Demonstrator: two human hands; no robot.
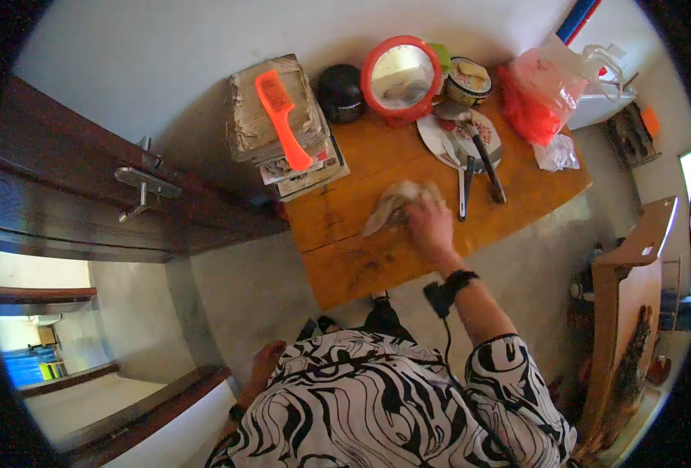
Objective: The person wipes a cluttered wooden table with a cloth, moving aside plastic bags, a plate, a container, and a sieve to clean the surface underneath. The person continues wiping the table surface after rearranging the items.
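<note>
My right hand point(431, 226) is closed on a greyish-beige cloth point(398, 204), pressed against the top of the orange-brown wooden table point(338, 261). The cloth is bunched under the fingers, and one corner spreads to the left. At my left side, by the patterned shirt, hangs my left hand point(266, 359), away from the table; its fingers are too dim to make out. Just right of the cloth, a knife with a black-and-white handle point(463, 187) and a dark-handled ladle-like utensil point(486, 160) lie across a round white printed fan-shaped piece point(439, 140).
Along the wall stand a stack of worn books point(244, 117) topped by an orange comb point(283, 125), a black rounded object point(340, 93), a red-framed mirror point(402, 74), a tin point(469, 82) and plastic bags point(544, 86). A dark wooden door point(72, 179) with a metal handle is left.
</note>
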